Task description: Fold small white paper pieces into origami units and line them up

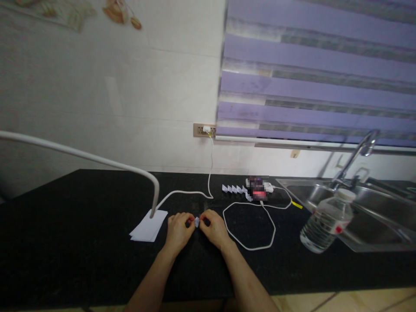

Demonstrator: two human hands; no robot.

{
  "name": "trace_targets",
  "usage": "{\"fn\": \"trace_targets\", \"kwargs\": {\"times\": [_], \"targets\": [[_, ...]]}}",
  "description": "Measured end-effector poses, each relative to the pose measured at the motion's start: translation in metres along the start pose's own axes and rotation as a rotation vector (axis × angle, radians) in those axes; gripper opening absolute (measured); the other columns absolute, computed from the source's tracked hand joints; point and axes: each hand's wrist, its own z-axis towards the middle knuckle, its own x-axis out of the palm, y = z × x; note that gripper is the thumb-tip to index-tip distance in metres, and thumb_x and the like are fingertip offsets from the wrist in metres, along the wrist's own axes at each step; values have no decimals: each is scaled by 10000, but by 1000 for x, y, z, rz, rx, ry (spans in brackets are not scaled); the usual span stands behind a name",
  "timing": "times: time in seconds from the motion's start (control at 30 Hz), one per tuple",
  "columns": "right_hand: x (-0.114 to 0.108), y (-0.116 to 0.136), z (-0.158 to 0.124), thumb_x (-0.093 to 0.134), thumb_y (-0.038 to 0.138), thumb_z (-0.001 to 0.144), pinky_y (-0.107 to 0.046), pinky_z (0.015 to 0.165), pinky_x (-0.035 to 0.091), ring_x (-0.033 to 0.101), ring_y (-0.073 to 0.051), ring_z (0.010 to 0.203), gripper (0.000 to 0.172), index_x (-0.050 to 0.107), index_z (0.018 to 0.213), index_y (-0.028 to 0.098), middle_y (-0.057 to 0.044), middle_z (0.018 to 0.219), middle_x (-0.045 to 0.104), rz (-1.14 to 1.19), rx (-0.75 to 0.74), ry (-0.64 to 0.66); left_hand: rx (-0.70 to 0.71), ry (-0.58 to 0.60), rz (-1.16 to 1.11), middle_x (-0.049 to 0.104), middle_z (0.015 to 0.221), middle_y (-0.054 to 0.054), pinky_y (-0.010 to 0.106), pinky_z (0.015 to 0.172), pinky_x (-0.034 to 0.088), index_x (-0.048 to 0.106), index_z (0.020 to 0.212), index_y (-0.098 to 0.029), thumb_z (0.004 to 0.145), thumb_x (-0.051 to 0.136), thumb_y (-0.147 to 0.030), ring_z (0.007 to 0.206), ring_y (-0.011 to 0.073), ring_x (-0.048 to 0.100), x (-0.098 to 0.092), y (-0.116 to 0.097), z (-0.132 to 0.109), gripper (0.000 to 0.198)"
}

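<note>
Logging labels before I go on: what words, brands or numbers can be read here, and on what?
No text is readable.
Water bottle: label with a red spot, too blurred.
Pixelated object by the charger cable: unreadable.
Folded paper held by left hand and right hand: no print shows.

Paper stack (pixel 148 228) lies left of centre on the bench (pixel 65 242); cable loop (pixel 250 225) centre-right; bottle (pixel 326 225) beside sink (pixel 373 208) at right.
</note>
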Motion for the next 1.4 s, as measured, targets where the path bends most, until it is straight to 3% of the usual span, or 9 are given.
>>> {"fn": "trace_targets", "kwargs": {"times": [0.5,0.7,1.13,1.4], "targets": [[2,-5,-1,506,108,718,-225,650,387,512,-134,712,94,548,687,186,-4,706,550,-12,15,3,-36,23,-37,637,645,-19,282,694,361,623,684,-220,681,515,-199,658,150,564,2,3,1,109],[2,-5,-1,512,113,718,-228,650,391,511,-134,707,89,556,696,188,-2,704,551,4,11,12,-44,6,-64,645,710,-17,287,718,363,619,766,-223,666,528,-186,693,149,561,2,1,1,140],[2,-6,-1,515,109,708,-226,640,386,507,-134,696,91,549,680,188,-2,692,546,-21,20,15,-32,6,-7,626,675,-18,298,715,331,613,676,-221,680,529,-223,708,161,547,2,3,0,83],[5,-10,-1,513,114,702,-228,630,378,505,-135,685,88,545,665,188,0,677,537,-51,21,-7,-108,16,-3,612,615,-25,265,675,341,622,682,-218,689,513,-223,667,148,555,0,2,2,109]]}}
